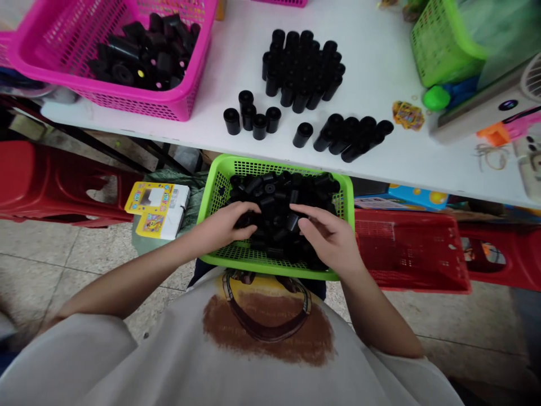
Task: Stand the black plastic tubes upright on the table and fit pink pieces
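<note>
A green plastic basket (275, 264) sits against my body, full of loose black plastic cylinders (270, 189). My left hand (230, 225) reaches over its left side, with thumb and fingers apart around a dark gap; no held piece can be made out there. At the right, my right hand (332, 234) has a short black cylinder (292, 221) between its thumb and index finger. Upright black cylinders stand on the white table ahead: a large cluster (302, 70), a smaller block (353, 135) near the edge, and several looser ones (259, 126).
A pink basket (186, 101) of black pieces stands at the table's left. A green basket (439, 51), a grey fan-like device (477, 96) and small printed cards (408, 115) occupy its right. Red crate (409, 251), red stool (54, 180) and yellow-white boxes (158, 208) flank me below.
</note>
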The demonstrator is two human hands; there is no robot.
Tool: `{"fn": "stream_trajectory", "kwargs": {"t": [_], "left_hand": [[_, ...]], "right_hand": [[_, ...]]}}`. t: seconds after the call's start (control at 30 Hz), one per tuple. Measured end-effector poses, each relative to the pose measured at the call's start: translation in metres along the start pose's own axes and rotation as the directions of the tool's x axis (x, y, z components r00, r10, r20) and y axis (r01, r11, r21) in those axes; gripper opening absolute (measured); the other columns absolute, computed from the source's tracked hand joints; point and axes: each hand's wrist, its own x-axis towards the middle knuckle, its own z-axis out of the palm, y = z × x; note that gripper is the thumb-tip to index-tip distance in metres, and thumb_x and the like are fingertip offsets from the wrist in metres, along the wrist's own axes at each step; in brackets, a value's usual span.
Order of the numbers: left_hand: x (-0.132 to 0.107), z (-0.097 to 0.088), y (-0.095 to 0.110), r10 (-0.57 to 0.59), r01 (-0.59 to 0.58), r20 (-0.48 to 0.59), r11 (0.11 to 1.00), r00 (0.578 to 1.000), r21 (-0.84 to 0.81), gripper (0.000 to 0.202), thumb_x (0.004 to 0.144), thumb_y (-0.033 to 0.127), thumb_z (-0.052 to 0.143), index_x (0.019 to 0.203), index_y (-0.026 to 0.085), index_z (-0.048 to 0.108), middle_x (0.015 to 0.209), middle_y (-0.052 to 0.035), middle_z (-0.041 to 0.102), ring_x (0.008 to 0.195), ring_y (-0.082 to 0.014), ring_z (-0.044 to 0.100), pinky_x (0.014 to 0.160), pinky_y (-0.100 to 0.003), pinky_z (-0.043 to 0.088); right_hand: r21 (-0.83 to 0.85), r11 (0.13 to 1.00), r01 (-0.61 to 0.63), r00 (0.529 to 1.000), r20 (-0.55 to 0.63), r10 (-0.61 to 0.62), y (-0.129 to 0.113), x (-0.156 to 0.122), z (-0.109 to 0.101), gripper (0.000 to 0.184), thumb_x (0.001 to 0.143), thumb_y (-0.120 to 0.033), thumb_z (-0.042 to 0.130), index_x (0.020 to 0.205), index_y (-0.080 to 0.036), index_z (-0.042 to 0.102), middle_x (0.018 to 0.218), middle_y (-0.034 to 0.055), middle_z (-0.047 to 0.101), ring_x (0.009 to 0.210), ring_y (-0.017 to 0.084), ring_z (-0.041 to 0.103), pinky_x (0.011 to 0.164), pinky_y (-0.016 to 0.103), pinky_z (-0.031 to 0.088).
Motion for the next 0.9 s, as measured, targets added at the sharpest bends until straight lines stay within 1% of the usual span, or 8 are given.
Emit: {"fn": "stream_trajectory", "kwargs": {"t": [0.1,0.2,0.33,0.47,0.63,0.7,0.77,0.9], "left_hand": [[0.001,-0.003,0.012,0.007,-0.050,-0.147,0.955,0.989,-0.292,0.039,0.097,0.046,0.061,0.127,0.021,0.060,0.128,-0.0088,0.072,0.120,-0.0265,0.069,0.110,-0.040,0.051],[0.001,0.003,0.027,0.020,-0.100,-0.196,0.907,0.980,-0.408,0.041,0.093,0.050,0.066,0.120,0.020,0.060,0.129,-0.0093,0.072,0.117,-0.0255,0.068,0.106,-0.037,0.051],[0.000,0.009,0.039,0.001,-0.067,-0.155,0.904,0.988,-0.422,0.034,0.090,0.047,0.069,0.112,0.021,0.063,0.106,-0.0028,0.073,0.092,-0.0198,0.067,0.087,-0.030,0.051],[0.001,0.006,0.038,-0.032,-0.030,-0.134,0.898,0.990,-0.438,0.036,0.087,0.051,0.073,0.104,0.021,0.064,0.091,0.0014,0.068,0.080,-0.0172,0.061,0.078,-0.028,0.046],[0.006,-0.003,0.033,0.004,-0.058,-0.111,0.871,0.994,-0.489,0.039,0.085,0.056,0.075,0.094,0.020,0.063,0.079,0.0025,0.063,0.072,-0.0155,0.057,0.070,-0.027,0.045],[0.008,-0.004,0.033,0.007,-0.066,-0.103,0.810,0.995,-0.582,0.046,0.084,0.063,0.077,0.092,0.020,0.063,0.074,0.0026,0.062,0.067,-0.0149,0.057,0.065,-0.025,0.045],[0.010,-0.001,0.035,0.000,-0.058,-0.082,0.700,0.997,-0.712,0.057,0.079,0.073,0.080,0.092,0.019,0.062,0.071,0.0027,0.061,0.062,-0.0135,0.057,0.059,-0.024,0.046],[0.014,0.005,0.044,-0.121,0.008,-0.040,0.373,0.992,-0.928,0.067,0.071,0.077,0.085,0.095,0.020,0.062,0.073,0.0027,0.061,0.055,-0.0115,0.057,0.052,-0.023,0.049]], "right_hand": [[-0.008,0.997,0.077,0.977,-0.199,-0.077,-0.003,-0.006,0.009,0.029,0.103,-0.035,0.066,0.127,-0.028,0.080,0.100,0.0038,0.082,0.074,0.015,0.072,0.066,0.028,0.061],[-0.132,0.979,0.158,0.940,-0.285,-0.190,-0.007,-0.008,0.015,0.033,0.104,-0.036,0.065,0.134,-0.030,0.078,0.116,0.0060,0.082,0.095,0.019,0.078,0.079,0.032,0.066],[-0.263,0.934,0.241,0.925,-0.227,-0.303,-0.010,-0.004,0.016,0.034,0.105,-0.032,0.063,0.136,-0.028,0.077,0.119,0.0066,0.082,0.105,0.020,0.079,0.091,0.034,0.067],[-0.267,0.936,0.228,0.941,-0.184,-0.282,-0.006,0.000,0.016,0.034,0.107,-0.031,0.060,0.136,-0.029,0.076,0.116,0.0052,0.081,0.100,0.018,0.079,0.090,0.032,0.067],[-0.219,0.935,0.278,0.959,0.127,-0.255,0.002,0.006,0.011,0.037,0.109,-0.040,0.056,0.141,-0.029,0.072,0.136,0.0099,0.073,0.126,0.024,0.071,0.109,0.044,0.061],[-0.180,0.935,0.304,0.939,0.225,-0.262,0.003,0.012,0.008,0.042,0.106,-0.046,0.062,0.144,-0.030,0.068,0.142,0.0114,0.070,0.133,0.028,0.067,0.113,0.050,0.058],[-0.144,0.936,0.321,0.929,0.240,-0.281,-0.001,0.017,0.005,0.041,0.103,-0.043,0.067,0.143,-0.030,0.066,0.136,0.0102,0.072,0.128,0.027,0.069,0.110,0.049,0.060],[-0.192,0.902,0.386,0.905,0.269,-0.329,-0.014,0.031,-0.002,0.039,0.104,-0.024,0.062,0.142,-0.031,0.065,0.129,0.0077,0.072,0.118,0.024,0.070,0.103,0.044,0.061]]}}
